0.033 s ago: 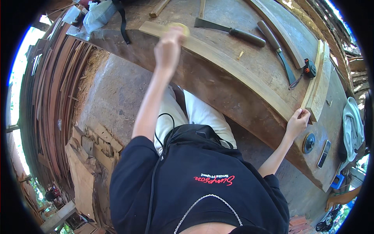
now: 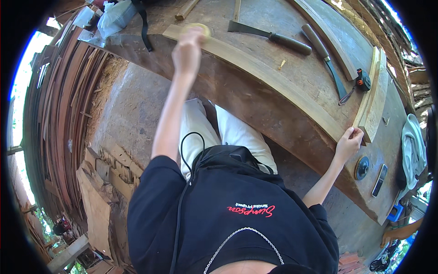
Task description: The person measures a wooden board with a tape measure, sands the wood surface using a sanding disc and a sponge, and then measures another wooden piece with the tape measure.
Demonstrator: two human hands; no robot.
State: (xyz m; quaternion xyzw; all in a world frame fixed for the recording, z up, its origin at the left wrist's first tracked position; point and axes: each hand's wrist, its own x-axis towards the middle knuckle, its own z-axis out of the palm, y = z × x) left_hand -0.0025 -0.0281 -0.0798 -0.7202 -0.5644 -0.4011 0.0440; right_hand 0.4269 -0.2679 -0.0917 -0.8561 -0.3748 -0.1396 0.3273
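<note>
Along the bench's near edge lies a long pale wooden strip (image 2: 264,77). My left hand (image 2: 187,52), slightly blurred, is closed on a round yellow sanding disc (image 2: 204,32) and presses it on the strip close to its left end. At the opposite end, my right hand (image 2: 349,142) has its fingers closed at the strip's tip, beside the ends of two other wooden pieces (image 2: 375,98). The fingers hide exactly how they grip it.
Two long-handled blades, one flat (image 2: 273,39) and one angled (image 2: 326,59), lie on the bench with a tape measure (image 2: 363,80). A dark round disc (image 2: 362,167) and a phone (image 2: 379,180) are at right. Stacked boards (image 2: 64,105) stand left. Another person's hand (image 2: 391,236) shows lower right.
My left hand has slid left along the strip with the yellow sanding disc, toward the strip's left end. My right hand has stayed in place.
</note>
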